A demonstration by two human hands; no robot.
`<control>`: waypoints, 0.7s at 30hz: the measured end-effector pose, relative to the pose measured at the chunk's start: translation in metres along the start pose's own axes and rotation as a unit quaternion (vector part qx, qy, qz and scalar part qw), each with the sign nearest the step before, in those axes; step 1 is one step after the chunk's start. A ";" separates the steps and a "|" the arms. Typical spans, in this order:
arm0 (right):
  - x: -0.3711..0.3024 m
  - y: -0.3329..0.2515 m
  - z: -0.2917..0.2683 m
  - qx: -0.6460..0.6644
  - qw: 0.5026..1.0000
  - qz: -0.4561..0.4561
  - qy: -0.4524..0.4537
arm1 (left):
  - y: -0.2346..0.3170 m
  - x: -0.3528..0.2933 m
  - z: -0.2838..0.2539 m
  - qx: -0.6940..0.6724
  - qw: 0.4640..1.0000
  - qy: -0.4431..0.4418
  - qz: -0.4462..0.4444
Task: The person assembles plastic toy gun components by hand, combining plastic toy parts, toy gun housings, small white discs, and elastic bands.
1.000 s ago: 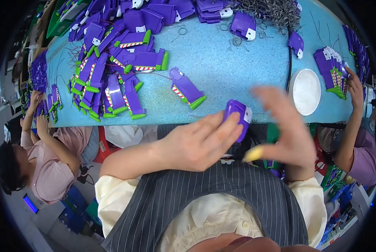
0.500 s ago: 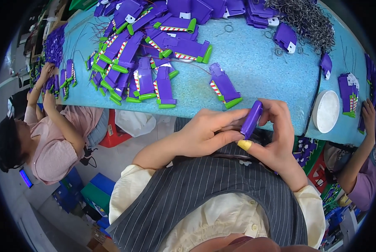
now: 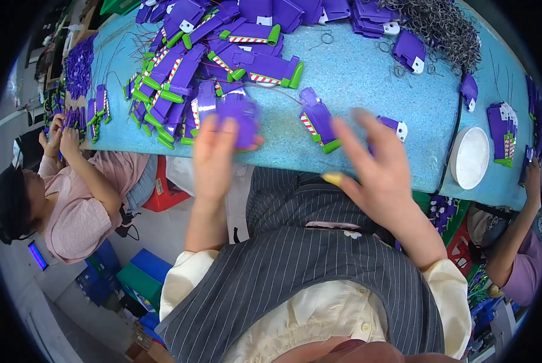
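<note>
My left hand (image 3: 215,154) is at the near edge of the heap of purple plastic wing parts (image 3: 174,66). Blurred by motion, it pinches a purple wing part (image 3: 239,120), thumb showing at the part's lower right. My right hand (image 3: 374,154) hovers over the table's near edge, fingers spread and blurred, with yellow tape round its thumb. Just past it lies a purple panel with a white end (image 3: 398,128), partly hidden by the fingers. Between my hands rests a single wing part (image 3: 317,120) with a green tip, a red-and-white striped edge and a thin wire.
Far right on the blue table (image 3: 367,78) is a tangled pile of wire rings (image 3: 437,30). Purple panels (image 3: 377,18) lie beside it. A round white dish (image 3: 470,158) sits at the right edge. Other people work at left (image 3: 71,199) and right (image 3: 519,254).
Both hands held one purple part before my chest; they have parted. My left hand went left to the heap, my right opened, and a white-ended panel now lies by it.
</note>
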State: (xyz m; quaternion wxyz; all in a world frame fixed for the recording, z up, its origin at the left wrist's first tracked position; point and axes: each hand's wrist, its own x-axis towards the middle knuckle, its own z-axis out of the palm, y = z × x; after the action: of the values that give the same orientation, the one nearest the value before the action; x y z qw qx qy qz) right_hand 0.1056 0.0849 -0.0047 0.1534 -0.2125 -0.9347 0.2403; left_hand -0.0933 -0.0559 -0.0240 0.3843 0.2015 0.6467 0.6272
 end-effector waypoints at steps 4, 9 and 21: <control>-0.001 0.013 0.014 -0.016 0.993 -0.101 -0.066 | -0.008 -0.002 0.034 0.001 0.998 -0.056 -0.013; -0.043 0.018 -0.024 0.495 0.862 0.103 0.050 | -0.004 -0.002 0.060 -0.068 0.986 -0.146 -0.033; -0.046 0.030 -0.019 0.620 0.732 0.279 0.042 | 0.002 -0.032 0.075 -0.131 0.972 -0.175 -0.086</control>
State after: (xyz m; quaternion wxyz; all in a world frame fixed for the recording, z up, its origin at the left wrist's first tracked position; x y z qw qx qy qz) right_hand 0.1623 0.0946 -0.0125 0.2161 -0.3310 -0.4698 0.7893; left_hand -0.0172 -0.0305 -0.0083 0.5671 0.2004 0.4964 0.6260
